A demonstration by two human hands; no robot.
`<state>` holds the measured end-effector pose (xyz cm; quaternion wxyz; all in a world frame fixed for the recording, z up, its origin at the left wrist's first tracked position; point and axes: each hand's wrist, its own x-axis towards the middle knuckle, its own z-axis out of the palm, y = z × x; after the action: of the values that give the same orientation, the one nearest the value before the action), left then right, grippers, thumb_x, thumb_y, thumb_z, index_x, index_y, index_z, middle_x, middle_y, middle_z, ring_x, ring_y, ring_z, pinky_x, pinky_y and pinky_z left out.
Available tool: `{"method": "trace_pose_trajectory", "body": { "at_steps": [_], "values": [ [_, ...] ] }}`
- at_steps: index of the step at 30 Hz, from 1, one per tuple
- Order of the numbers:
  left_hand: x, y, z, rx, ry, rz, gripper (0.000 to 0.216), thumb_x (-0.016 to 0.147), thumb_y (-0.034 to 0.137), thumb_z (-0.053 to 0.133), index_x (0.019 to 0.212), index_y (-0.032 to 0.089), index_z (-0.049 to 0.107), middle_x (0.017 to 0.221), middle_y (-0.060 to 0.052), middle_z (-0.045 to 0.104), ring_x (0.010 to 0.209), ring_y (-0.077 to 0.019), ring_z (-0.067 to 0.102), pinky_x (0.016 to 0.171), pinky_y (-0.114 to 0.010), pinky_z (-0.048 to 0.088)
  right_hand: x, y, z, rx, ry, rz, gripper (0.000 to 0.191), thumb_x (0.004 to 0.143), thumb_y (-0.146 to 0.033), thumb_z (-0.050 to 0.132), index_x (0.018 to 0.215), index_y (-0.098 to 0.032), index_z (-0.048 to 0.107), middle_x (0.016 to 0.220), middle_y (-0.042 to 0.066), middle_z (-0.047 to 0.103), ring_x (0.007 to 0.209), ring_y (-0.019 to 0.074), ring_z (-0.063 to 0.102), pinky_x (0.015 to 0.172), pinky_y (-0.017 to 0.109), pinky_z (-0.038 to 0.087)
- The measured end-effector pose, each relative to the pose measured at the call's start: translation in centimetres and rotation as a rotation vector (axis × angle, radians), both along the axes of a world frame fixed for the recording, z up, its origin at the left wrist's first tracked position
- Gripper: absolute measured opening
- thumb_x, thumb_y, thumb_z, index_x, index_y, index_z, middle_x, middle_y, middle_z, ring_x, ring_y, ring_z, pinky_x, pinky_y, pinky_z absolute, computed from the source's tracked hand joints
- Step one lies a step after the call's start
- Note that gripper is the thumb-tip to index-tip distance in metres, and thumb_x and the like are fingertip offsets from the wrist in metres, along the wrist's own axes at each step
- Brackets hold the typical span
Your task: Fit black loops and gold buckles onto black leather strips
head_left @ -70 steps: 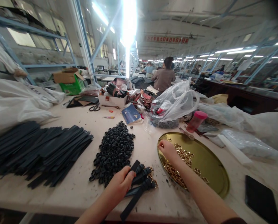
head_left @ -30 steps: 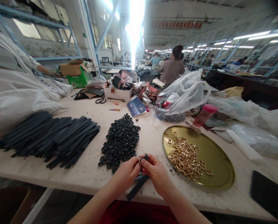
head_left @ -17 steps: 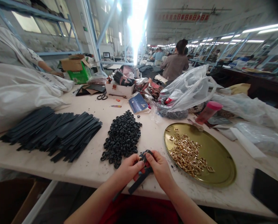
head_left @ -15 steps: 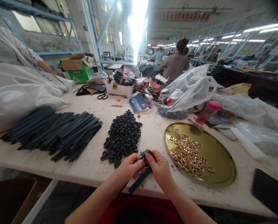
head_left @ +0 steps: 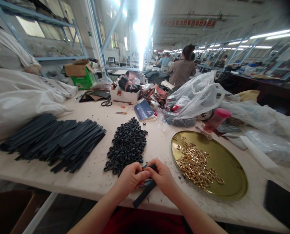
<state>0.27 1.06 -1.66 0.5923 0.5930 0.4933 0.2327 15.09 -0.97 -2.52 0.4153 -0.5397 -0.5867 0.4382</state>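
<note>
Against the view half a second earlier, both hands sit slightly lower and nearer the table edge, pressed closer together; the strap end that stood above the fingers is now mostly covered.

Landmark: the heap of black loops [head_left: 127, 143]. Just below it, the left hand [head_left: 130, 178] is closed, fingertips pinching a black strap [head_left: 145, 191]. The right hand [head_left: 162, 178] is closed on the same strap, touching the left hand. The strap's free end slants down-left, over the table edge.

Left of the heap lies a stack of black strips [head_left: 54, 141] on the pale worktable [head_left: 86, 178]. Right of the heap stands a round gold tray [head_left: 232, 169] holding gold buckles [head_left: 197, 164]. Beyond the heap: a blue booklet [head_left: 143, 111], clear plastic bags [head_left: 195, 96], and a person seated facing away [head_left: 182, 70] in a long workshop.
</note>
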Motion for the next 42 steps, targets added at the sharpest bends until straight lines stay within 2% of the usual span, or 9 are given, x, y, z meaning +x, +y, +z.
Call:
{"method": "trace_pose_trajectory", "body": {
  "at_steps": [3,5,9,13,17,22,29,35,42],
  "values": [
    [-0.1,0.9,-0.4,0.038,-0.047,0.041,0.028,0.069,0.034,0.058,0.088,0.019,0.045,0.053,0.008,0.054,0.038,-0.0073,0.044,0.037,-0.017,0.034,0.6,2.6,-0.3,-0.04,-0.054,0.145,0.037,0.086,-0.042,0.03,0.073,-0.017,0.055,0.058,-0.001,0.056,0.054,0.0113,0.052,0.052,0.023,0.04],
    [-0.2,1.5,-0.7,0.092,-0.031,0.018,0.026,0.071,0.033,0.055,0.092,0.019,0.048,0.055,0.008,0.053,0.04,-0.0066,0.044,0.038,-0.016,0.035,1.2,5.3,-0.8,-0.007,-0.231,0.095,0.052,0.09,-0.038,0.012,0.077,-0.016,0.057,0.063,0.002,0.059,0.056,0.0117,0.055,0.055,0.024,0.042],
    [-0.4,2.4,-1.3,0.148,0.064,0.089,0.024,0.077,0.041,0.046,0.077,0.018,0.051,0.048,0.008,0.047,0.034,-0.0049,0.035,0.034,-0.016,0.026,1.7,10.7,-3.1,0.078,-0.388,-0.025,0.016,0.08,-0.024,0.045,0.087,-0.017,0.058,0.086,0.006,0.059,0.079,0.016,0.056,0.073,0.027,0.04],
    [-0.8,2.9,-2.0,0.133,0.074,0.129,0.026,0.077,0.044,0.045,0.075,0.018,0.048,0.046,0.009,0.045,0.033,-0.0058,0.034,0.034,-0.017,0.024,1.4,13.1,-5.3,0.098,-0.472,-0.045,0.009,0.067,-0.012,0.057,0.073,-0.018,0.06,0.084,0.005,0.058,0.082,0.0189,0.055,0.075,0.029,0.037],
    [-1.2,3.1,-2.4,0.194,0.134,0.14,0.029,0.078,0.045,0.042,0.067,0.019,0.046,0.045,0.008,0.044,0.036,-0.0067,0.036,0.039,-0.019,0.027,2.4,12.8,-5.8,0.093,-0.476,-0.102,0.005,0.069,-0.017,0.055,0.066,-0.017,0.059,0.078,0.005,0.058,0.075,0.0178,0.056,0.071,0.029,0.038],
    [-0.2,3.2,-2.2,0.238,0.138,0.108,0.028,0.079,0.042,0.041,0.066,0.019,0.047,0.045,0.008,0.045,0.039,-0.0076,0.038,0.045,-0.02,0.03,4.2,11.1,-5.3,0.046,-0.404,-0.135,0.018,0.075,-0.03,0.047,0.073,-0.016,0.057,0.065,0.002,0.06,0.061,0.0144,0.057,0.057,0.025,0.042],
    [0.9,3.3,-1.8,0.282,0.113,0.129,0.028,0.078,0.042,0.041,0.065,0.019,0.047,0.045,0.008,0.046,0.04,-0.0082,0.04,0.046,-0.02,0.03,5.1,9.4,-5.1,0.052,-0.428,-0.159,0.012,0.072,-0.023,0.046,0.075,-0.016,0.056,0.069,0.002,0.061,0.062,0.0137,0.056,0.06,0.025,0.043],
    [-0.7,3.5,-2.0,0.246,0.049,0.259,0.03,0.076,0.047,0.043,0.065,0.019,0.045,0.043,0.008,0.042,0.036,-0.0074,0.035,0.041,-0.019,0.027,4.0,9.5,-4.3,0.085,-0.538,0.015,0.01,0.07,-0.017,0.052,0.076,-0.019,0.06,0.073,0.001,0.06,0.069,0.014,0.055,0.065,0.024,0.039],
    [-1.0,3.4,-2.4,0.253,0.071,0.217,0.031,0.077,0.047,0.042,0.065,0.019,0.046,0.043,0.008,0.043,0.036,-0.0075,0.036,0.039,-0.019,0.027,0.8,10.2,-4.8,0.052,-0.61,0.114,0.009,0.062,-0.012,0.06,0.067,-0.018,0.061,0.078,0.002,0.058,0.074,0.0158,0.053,0.064,0.024,0.035]
  ]
}}
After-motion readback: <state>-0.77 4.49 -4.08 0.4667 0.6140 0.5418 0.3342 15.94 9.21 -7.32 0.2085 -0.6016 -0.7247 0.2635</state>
